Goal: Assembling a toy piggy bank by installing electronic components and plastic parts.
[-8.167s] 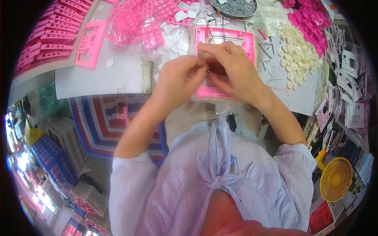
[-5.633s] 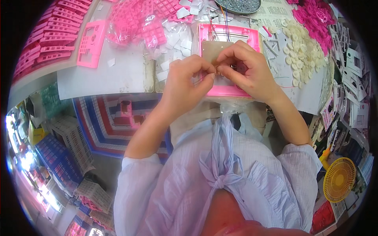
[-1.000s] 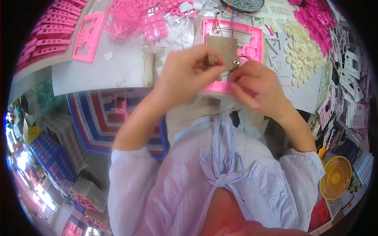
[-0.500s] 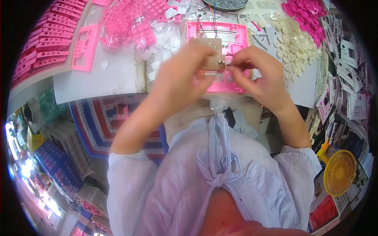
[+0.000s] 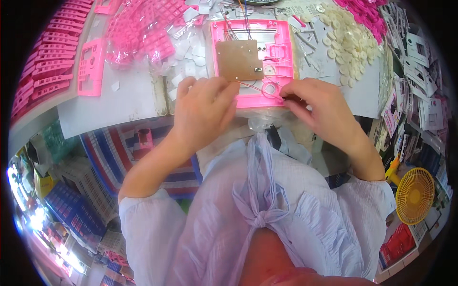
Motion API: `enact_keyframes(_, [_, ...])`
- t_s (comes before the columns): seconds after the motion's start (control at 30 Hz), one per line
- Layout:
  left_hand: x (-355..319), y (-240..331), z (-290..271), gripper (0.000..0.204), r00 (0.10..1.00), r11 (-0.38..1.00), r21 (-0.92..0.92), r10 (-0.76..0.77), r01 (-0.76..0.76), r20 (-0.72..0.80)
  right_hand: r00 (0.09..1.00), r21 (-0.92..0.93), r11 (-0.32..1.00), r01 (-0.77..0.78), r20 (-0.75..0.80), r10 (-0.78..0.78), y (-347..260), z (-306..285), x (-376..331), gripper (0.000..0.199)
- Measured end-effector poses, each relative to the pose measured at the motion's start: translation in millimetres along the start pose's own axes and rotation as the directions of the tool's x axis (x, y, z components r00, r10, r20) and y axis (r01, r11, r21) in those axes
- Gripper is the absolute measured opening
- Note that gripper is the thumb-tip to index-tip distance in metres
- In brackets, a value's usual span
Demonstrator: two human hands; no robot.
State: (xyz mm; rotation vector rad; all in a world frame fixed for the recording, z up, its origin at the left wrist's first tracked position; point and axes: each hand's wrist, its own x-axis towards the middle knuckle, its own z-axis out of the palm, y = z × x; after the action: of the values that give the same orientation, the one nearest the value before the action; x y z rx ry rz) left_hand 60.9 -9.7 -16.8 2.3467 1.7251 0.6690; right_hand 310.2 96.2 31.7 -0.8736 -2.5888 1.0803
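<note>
A pink plastic casing (image 5: 257, 101) lies in front of me with its inner side up. On its left part rests a brown circuit board (image 5: 238, 59), with thin dark and orange wires rising past its far edge. My left hand (image 5: 204, 102) is at the casing's near left corner, its fingers curled closed by the board's near edge; what they hold, if anything, is hidden. At the near right corner, my right hand (image 5: 322, 102) pinches the end of a thin red wire (image 5: 257, 89), where something small and dark shows. This wire stretches across the casing between both hands.
Pink keypads in clear bags (image 5: 138, 33) and white paper pieces (image 5: 188, 50) lie left of the casing. Cream round parts (image 5: 350, 43) and magenta parts (image 5: 365, 14) are heaped right. Pink panels (image 5: 59, 47) line the far left. A yellow fan (image 5: 415, 195) stands lower right.
My left hand has come down off the board toward its near edge, uncovering it. My right hand has moved nearer to me, from the board's right side to the casing's near right corner.
</note>
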Motion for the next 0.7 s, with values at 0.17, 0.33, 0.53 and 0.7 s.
enact_keyframes(0.17, [0.2, 5.6, -3.5, 0.033, 0.998, 0.999, 0.032, -0.027, 0.025, 0.062, 0.976, -0.196, 0.969, 0.152, -0.123, -0.178, 3.7, 15.5, -13.1, 0.019])
enact_keyframes(0.33, [0.4, 18.1, 1.3, 0.031, 0.999, 0.994, -0.111, 0.017, -0.022, -0.043, 0.968, -0.208, 0.965, 0.163, -0.155, -0.197, 7.6, 29.3, -20.0, 0.022])
enact_keyframes(0.53, [6.1, 24.1, 29.8, 0.034, 0.986, 0.94, -0.295, 0.161, -0.169, -0.053, 0.998, -0.005, 1.0, 0.025, -0.055, -0.026, 18.5, 16.7, -8.9, 0.019])
enact_keyframes(0.7, [9.8, 20.6, 30.8, 0.038, 0.984, 0.942, -0.284, 0.179, -0.179, -0.026, 0.919, -0.077, 0.932, 0.354, -0.153, -0.362, 36.5, 32.7, -7.5, 0.02])
